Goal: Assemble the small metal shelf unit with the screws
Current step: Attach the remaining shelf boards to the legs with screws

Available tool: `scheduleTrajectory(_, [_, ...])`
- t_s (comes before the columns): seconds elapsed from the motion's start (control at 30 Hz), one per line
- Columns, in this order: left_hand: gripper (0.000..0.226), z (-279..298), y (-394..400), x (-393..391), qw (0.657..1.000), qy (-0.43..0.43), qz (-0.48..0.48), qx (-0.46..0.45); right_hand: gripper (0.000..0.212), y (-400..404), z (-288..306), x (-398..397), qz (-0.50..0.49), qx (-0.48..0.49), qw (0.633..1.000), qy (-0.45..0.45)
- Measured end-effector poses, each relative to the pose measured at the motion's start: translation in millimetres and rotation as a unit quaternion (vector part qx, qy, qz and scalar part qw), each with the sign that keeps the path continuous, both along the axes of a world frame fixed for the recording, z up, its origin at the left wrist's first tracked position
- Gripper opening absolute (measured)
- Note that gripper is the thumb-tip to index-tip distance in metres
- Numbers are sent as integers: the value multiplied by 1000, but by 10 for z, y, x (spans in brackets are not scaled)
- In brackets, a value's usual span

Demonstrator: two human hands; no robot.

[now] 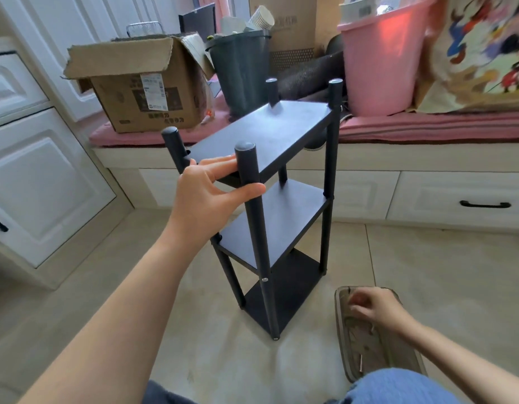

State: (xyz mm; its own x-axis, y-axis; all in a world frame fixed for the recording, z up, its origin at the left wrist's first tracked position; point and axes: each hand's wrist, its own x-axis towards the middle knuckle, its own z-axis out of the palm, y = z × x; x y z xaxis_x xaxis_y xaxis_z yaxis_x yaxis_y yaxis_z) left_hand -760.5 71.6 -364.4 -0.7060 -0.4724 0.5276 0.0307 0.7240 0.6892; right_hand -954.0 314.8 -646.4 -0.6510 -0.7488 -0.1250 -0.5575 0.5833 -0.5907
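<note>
The black metal shelf unit (270, 132) stands upright on the tiled floor, with three shelves between four posts. A silver screw head (264, 279) shows low on the near post. My left hand (205, 196) grips the near edge of the top shelf, fingers on top and thumb reaching past the near post. My right hand (374, 307) is down at the lower right, its curled fingers, blurred, inside a brownish tray (369, 354) on the floor. A few small pale parts (360, 363) lie in the tray. What the right fingers hold is hidden.
Behind the shelf unit runs a low bench with a pink cushion (427, 123) carrying a cardboard box (141, 91), a dark bin (240, 71) and a pink bucket (380, 62). White cabinets (33, 170) stand at the left, drawers (456, 196) under the bench. My knee (398, 386) is bottom right.
</note>
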Motion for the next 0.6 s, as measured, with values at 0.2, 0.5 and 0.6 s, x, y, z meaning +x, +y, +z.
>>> scheduleTrajectory(0.2, [35,42,-153,202,999,3,-7,36,9,-241,910,422,0,-162,983,-91])
scheduleTrajectory(0.5, [39,94,-651,545,996,-4,-2,84,10,-995,1741,894,31,-255,951,-171])
scheduleTrajectory(0.6, [36,115,-821,652,995,11,3,97,15,-1346,1830,1027,49,-224,962,-147])
